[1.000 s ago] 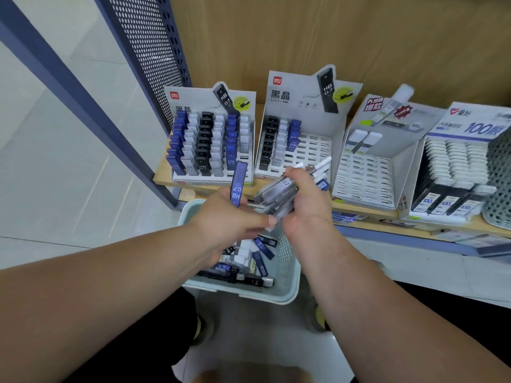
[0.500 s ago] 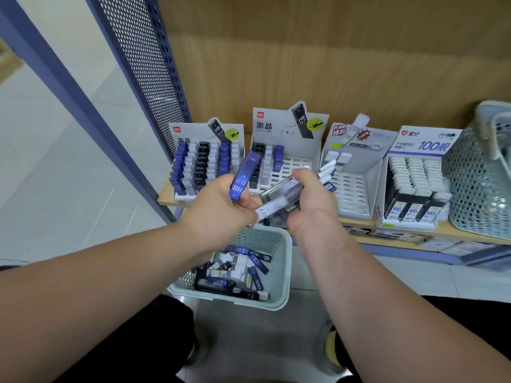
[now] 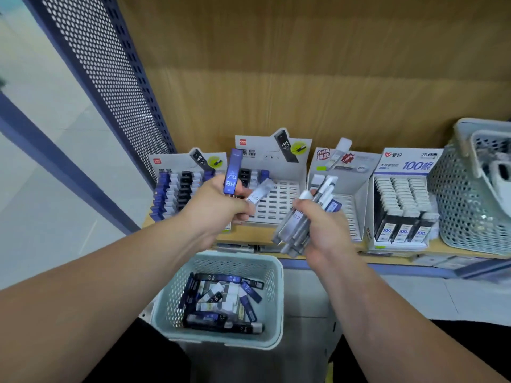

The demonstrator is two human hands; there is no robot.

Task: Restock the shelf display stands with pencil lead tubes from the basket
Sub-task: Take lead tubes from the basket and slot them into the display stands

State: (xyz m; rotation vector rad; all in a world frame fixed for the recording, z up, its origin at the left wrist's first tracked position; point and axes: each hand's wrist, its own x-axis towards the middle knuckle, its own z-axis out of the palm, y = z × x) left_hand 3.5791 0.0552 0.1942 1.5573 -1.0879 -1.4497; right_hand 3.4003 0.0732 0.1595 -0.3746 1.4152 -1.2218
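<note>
Now, tubes sorted above the pale green plastic basket!
Left hand pinches a blue HB lead tube at twelve o'clock; right hand clutches a grey-white tube bundle, which could slip loose.

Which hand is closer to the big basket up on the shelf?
The right hand. It holds a bunch of tubes a little left of the shelf basket; the left hand is farther left, holding a blue tube.

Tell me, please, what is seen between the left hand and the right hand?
In the head view, a clear grey tube juts from the left hand toward the right hand. Behind the gap shows the half-empty white display stand.
</note>
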